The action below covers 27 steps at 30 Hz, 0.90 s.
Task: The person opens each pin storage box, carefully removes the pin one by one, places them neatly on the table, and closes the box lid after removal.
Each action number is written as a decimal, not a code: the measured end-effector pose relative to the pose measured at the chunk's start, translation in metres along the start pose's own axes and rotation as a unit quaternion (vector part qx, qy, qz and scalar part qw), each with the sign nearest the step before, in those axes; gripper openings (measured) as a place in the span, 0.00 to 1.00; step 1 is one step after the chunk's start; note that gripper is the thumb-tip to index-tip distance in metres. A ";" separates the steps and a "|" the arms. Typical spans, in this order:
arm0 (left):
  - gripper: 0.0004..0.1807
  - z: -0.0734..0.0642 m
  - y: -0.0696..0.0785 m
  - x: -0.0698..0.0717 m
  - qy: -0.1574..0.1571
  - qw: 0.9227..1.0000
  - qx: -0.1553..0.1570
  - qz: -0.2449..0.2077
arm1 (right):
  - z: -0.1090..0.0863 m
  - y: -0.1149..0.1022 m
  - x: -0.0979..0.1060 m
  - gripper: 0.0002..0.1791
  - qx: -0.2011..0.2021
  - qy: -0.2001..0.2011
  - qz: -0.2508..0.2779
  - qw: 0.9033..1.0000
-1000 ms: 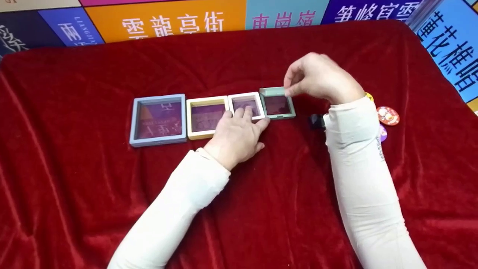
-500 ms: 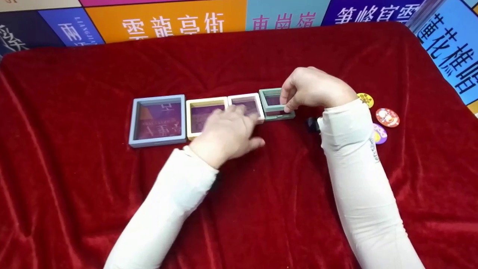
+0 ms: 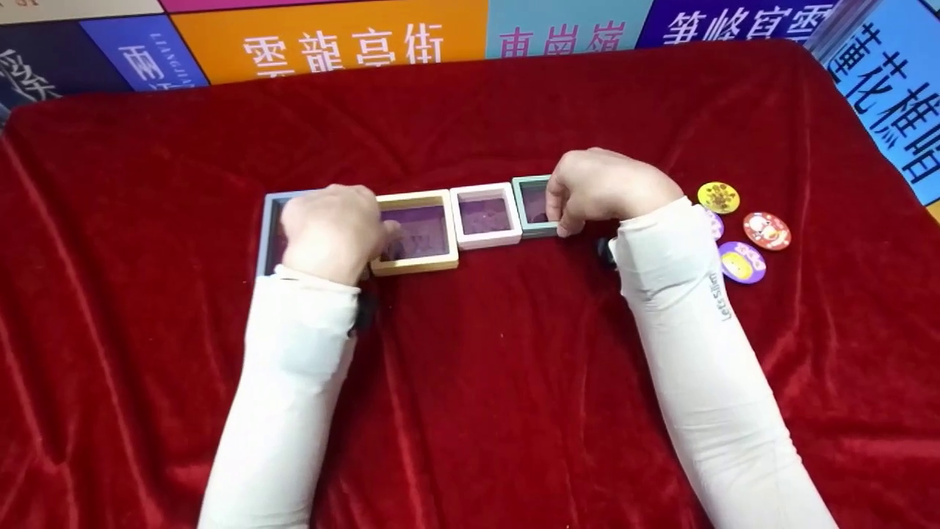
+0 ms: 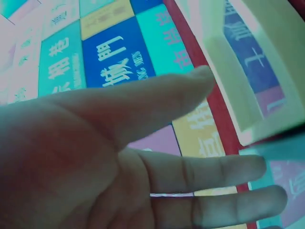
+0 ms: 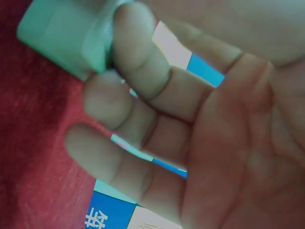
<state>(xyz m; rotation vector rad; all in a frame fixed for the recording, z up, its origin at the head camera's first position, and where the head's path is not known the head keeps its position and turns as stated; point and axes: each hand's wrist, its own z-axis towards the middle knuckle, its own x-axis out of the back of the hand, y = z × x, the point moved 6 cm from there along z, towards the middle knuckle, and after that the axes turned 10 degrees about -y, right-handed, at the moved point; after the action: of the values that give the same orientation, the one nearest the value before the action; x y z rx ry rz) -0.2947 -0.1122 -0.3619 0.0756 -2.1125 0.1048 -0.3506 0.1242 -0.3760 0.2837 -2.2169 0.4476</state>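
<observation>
Four-sided display frames with clear film windows stand in a row: blue (image 3: 269,234), yellow (image 3: 417,267), white (image 3: 490,241) and green (image 3: 534,229). My left hand (image 3: 330,228) is over the blue frame, covering most of it, with its thumb reaching over the yellow frame's left side. In the left wrist view, the fingers (image 4: 214,174) extend nearly straight, close to the yellow frame's rim (image 4: 281,129). At the row's right end my right hand (image 3: 606,184) pinches the green frame's right side; the right wrist view shows a fingertip (image 5: 133,33) against its corner (image 5: 66,43).
To the right lie several round badges, among them a yellow one (image 3: 718,198), a red one (image 3: 767,231) and a purple one (image 3: 742,262). Red velvet cloth (image 3: 470,411) covers the table. Panels with large characters (image 3: 330,40) stand behind it.
My left hand has left the white frame and moved left over the blue one. The green frame's raised lid has come down flat, with my right hand following it toward the near side.
</observation>
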 end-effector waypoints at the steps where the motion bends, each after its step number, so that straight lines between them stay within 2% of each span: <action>1: 0.30 0.002 -0.003 -0.001 -0.006 1.000 0.004 -0.004 | 0.000 -0.002 0.000 0.03 0.002 0.000 -0.007 1.000; 3: 0.29 0.005 -0.006 -0.004 -0.020 1.000 0.009 -0.007 | -0.001 -0.005 0.001 0.05 0.002 0.008 -0.015 1.000; 7: 0.24 0.012 -0.007 -0.012 -0.036 0.999 -0.002 -0.003 | 0.001 -0.013 0.004 0.20 -0.025 0.054 -0.018 0.998; 9: 0.22 0.015 -0.005 -0.015 -0.041 0.999 -0.010 0.001 | 0.005 -0.017 0.002 0.24 -0.047 0.061 -0.020 0.997; 13: 0.23 0.018 -0.002 -0.015 -0.047 0.999 -0.022 0.009 | 0.014 -0.025 -0.005 0.22 -0.082 0.048 -0.032 0.995; 15: 0.25 0.020 -0.001 -0.014 -0.044 0.999 -0.027 0.014 | 0.016 -0.025 -0.006 0.20 -0.098 0.056 -0.023 0.993; 17: 0.25 0.024 0.002 -0.014 -0.029 0.999 -0.033 0.015 | 0.018 -0.021 -0.004 0.19 -0.117 0.076 -0.003 0.990; 19: 0.26 0.027 0.005 -0.014 0.001 0.999 -0.039 0.006 | 0.018 -0.016 -0.002 0.18 -0.137 0.106 0.019 0.985; 21: 0.25 0.029 0.010 -0.013 0.050 0.998 -0.047 -0.011 | 0.019 -0.010 0.000 0.17 -0.153 0.135 0.040 0.978; 24: 0.25 0.030 0.015 -0.011 0.115 0.990 -0.070 -0.042 | 0.019 -0.002 0.002 0.17 -0.169 0.161 0.063 0.970; 27: 0.26 0.030 0.017 -0.008 0.130 0.983 -0.101 -0.078 | 0.018 0.004 0.005 0.18 -0.183 0.167 0.072 0.966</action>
<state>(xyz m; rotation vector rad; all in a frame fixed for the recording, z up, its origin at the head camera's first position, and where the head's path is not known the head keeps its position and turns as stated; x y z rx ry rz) -0.3180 -0.0985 -0.3851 0.0998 -1.8386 -0.1839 -0.3677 0.1202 -0.3841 -0.1431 -1.9439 0.1393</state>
